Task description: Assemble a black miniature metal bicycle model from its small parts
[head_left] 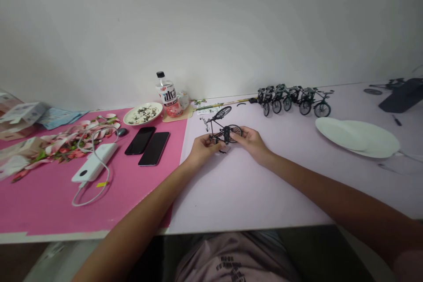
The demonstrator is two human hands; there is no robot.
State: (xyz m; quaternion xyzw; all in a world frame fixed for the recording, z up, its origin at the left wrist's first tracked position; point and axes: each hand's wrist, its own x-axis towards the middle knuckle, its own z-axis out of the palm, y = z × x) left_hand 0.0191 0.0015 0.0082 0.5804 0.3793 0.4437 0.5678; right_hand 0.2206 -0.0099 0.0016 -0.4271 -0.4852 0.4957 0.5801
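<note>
Between my two hands is a small black model bicycle (216, 127), tilted on its side above the pale tabletop. My left hand (202, 150) pinches its lower left part, near the seat and frame. My right hand (251, 142) grips it at the right, with the thumb by one wheel. The other wheel and the silver handlebar point up and away from me. Fingers hide part of the frame. Beyond my right hand, several finished-looking model bicycles (292, 99) stand in a row by the wall.
To the left, on a pink mat (139, 198), lie two phones (154, 149), a white power bank (95, 163) with cable, and petals (72, 141). A plate (125, 120) and a drink bottle (169, 97) stand behind. White plates (373, 139) and a dark block (401, 95) are at right.
</note>
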